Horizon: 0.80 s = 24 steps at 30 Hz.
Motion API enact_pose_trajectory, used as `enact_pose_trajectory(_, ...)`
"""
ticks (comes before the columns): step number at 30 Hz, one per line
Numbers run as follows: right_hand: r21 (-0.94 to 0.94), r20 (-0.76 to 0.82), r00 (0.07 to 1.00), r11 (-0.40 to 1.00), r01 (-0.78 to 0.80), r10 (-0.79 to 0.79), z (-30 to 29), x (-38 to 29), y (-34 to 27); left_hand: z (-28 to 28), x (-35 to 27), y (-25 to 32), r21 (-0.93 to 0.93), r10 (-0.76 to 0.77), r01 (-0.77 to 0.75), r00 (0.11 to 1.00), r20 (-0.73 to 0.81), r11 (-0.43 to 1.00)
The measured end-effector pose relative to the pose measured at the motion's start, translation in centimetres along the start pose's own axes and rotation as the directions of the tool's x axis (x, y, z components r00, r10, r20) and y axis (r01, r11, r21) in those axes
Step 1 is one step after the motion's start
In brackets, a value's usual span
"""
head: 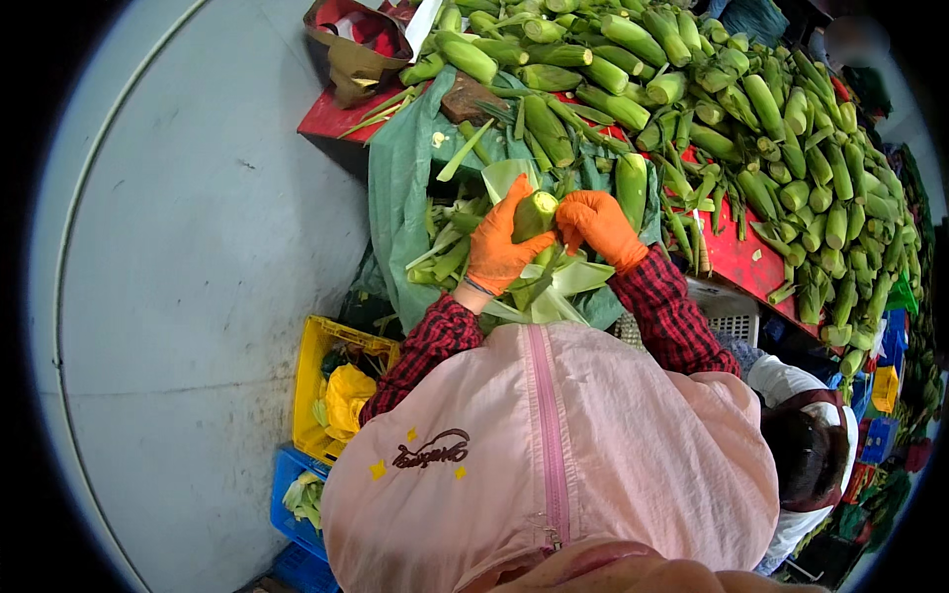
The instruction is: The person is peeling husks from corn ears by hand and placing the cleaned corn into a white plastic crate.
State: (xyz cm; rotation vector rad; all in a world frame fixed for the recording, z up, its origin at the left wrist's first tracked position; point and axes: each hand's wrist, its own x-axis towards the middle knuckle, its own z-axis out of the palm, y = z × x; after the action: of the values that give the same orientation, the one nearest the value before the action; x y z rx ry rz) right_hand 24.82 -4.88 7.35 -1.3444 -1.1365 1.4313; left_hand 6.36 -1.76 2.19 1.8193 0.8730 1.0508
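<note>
An ear of corn in its green husk [535,215] is held by my left hand [501,241], its cut stalk end facing up. My right hand [597,226] is at the ear's right side, thumb and fingertips pinched together; whether a husk leaf is between them is hidden. Both hands wear orange gloves. Pale peeled husk leaves [574,279] spread below the ear. Under my hands a green woven sack [404,222] lies open with loose husks [451,256] in it. Another unpeeled ear [631,189] stands just right of my right hand.
A large heap of unhusked corn [623,59] covers the red table [741,256]. A brown block [468,100] sits on the sack's far edge. Yellow crate [308,393] and blue crate [285,489] stand at left, by a grey wall [193,222]. Another person [808,445] is close at right.
</note>
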Motion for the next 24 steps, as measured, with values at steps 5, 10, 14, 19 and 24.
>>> enact_pose_trajectory(5, 0.341, -0.070, 0.970, 0.908, 0.244, -0.234, 2.3, 0.6, 2.6, 0.9, -0.6, -1.6, -0.630, -0.101, 0.090, 0.995, 0.019, 0.771)
enact_pose_trajectory(10, 0.356, -0.038, 0.955, 0.889, 0.287, -0.293, 4.1, 0.1, 3.5, 1.4, -0.3, -1.5, -0.859, -0.286, 0.140, 0.958, -0.008, 0.492)
enact_pose_trajectory(14, 0.328, -0.059, 0.924, 0.867, 0.374, -0.377, 3.9, -1.6, 3.5, 0.1, 0.7, -2.7, -0.940, -0.462, 0.142, 0.887, -0.018, 0.310)
enact_pose_trajectory(19, 0.165, -0.014, 0.908, 0.895, 0.415, -0.419, 2.5, 0.3, 2.6, -0.1, 1.4, -2.5, -0.810, -0.471, 0.212, 0.878, -0.088, 0.547)
enact_pose_trajectory(24, 0.432, 0.017, 0.982, 0.887, 0.162, -0.188, 3.4, -1.2, 2.4, -2.5, 3.3, -9.3, -0.894, -0.590, 0.182, 0.801, -0.108, 0.410)
